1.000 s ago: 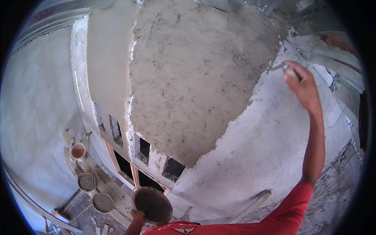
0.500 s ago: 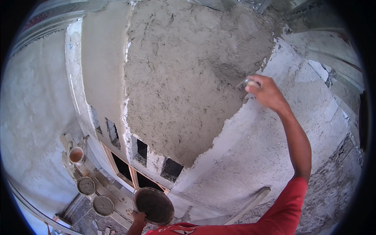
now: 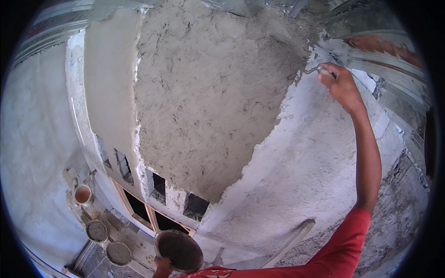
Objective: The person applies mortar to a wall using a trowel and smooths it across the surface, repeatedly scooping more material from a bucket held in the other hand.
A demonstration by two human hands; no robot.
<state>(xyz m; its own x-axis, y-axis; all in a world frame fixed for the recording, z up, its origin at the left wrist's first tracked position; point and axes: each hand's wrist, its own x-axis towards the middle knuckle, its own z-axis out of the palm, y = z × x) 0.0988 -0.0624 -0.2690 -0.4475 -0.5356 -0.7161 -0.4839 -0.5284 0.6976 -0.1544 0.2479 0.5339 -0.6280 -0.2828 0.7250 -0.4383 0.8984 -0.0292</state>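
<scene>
My right hand (image 3: 342, 87) is closed round the handle of a trowel (image 3: 323, 70), arm stretched up toward the upper right of the wall. The trowel's bent neck shows, and its blade lies near the edge of the wet grey mortar (image 3: 208, 102); I cannot make the blade out clearly. At the lower middle my left hand (image 3: 162, 267) grips the rim of a dark round pan (image 3: 180, 250), held tilted below the window frame. The inside of the pan looks dark, with mortar residue on its rim.
Bare whitish wall (image 3: 287, 171) borders the mortar on the right. At lower left, a plank scaffold (image 3: 134, 248) carries a bucket of reddish-brown liquid (image 3: 83, 195) and two buckets of grey mortar (image 3: 118, 254). A wooden window frame (image 3: 150, 215) sits under square wall holes (image 3: 195, 206). A wooden board (image 3: 292, 243) leans at lower right.
My right hand has moved up and to the right with the trowel, toward the mortar's upper right edge. My left hand still holds the pan. The whole view has shifted slightly.
</scene>
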